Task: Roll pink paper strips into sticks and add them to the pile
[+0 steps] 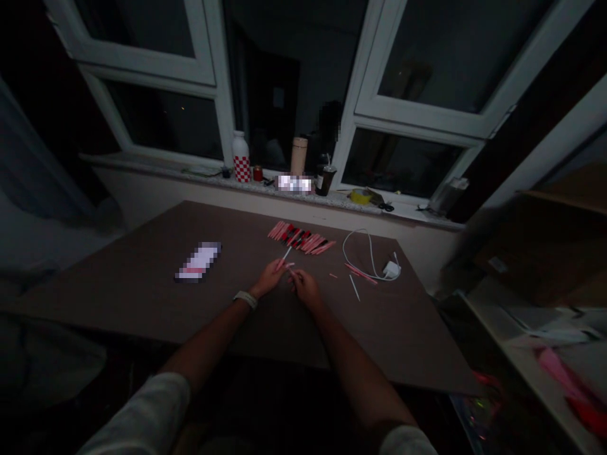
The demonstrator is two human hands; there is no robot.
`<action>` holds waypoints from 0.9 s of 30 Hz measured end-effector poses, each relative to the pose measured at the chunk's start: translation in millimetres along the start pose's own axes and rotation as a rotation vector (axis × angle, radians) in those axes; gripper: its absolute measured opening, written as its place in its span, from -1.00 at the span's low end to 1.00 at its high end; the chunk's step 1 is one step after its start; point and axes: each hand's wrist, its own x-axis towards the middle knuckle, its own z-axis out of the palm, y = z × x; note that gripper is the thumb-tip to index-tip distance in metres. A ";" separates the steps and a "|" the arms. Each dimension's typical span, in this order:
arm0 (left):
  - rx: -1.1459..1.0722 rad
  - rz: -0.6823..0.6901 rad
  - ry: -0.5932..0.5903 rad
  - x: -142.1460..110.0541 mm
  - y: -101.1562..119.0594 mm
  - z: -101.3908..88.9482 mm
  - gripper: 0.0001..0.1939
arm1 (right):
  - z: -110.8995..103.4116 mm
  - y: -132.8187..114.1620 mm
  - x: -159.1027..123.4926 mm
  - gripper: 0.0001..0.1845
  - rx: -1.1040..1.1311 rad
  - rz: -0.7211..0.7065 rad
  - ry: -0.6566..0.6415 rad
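Two bare hands work above the middle of a brown surface [142, 272]. The left hand [270, 278], a pale band [245, 299] at its wrist, has its fingers clamped on a slim pen [287, 253], whose white end juts past the fingertips toward the far edge. Just beside it, the right hand [307, 289] curls with its fingers close together. A small pink piece [291, 264] shows at the fingertips, between the two hands; whether the right fingers grip it is too small to tell.

Beyond the hands, a row of pink, red and black pens [301, 238] lies near the far edge. A white cable [344, 243] loops by the far right corner, its charger [391, 270] near the right edge. Pink sticks [360, 273] lie by the loop, and a white rod [355, 287] rests nearer the right hand. A phone [199, 261] lies toward the left edge.
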 end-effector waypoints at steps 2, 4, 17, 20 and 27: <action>-0.002 -0.011 -0.011 0.2 -1.8 1.8 -0.67 | -0.1 1.5 0.2 -0.72 0.026 0.037 0.005; 0.005 -0.014 -0.020 0.1 -4.5 3.3 -0.67 | 0.5 3.3 0.4 -0.68 0.094 0.077 0.027; 0.047 0.045 -0.100 -6.7 -2.5 -2.2 -0.61 | 2.3 2.6 -0.7 -0.67 0.174 0.033 0.033; 0.033 0.057 -0.107 -8.8 -1.7 -1.8 -0.56 | 2.5 -0.7 -2.6 -0.63 0.162 0.019 0.049; 0.135 0.055 -0.121 -9.8 -13.9 -3.9 -0.55 | 5.9 -0.1 -0.8 -0.56 0.306 0.020 0.199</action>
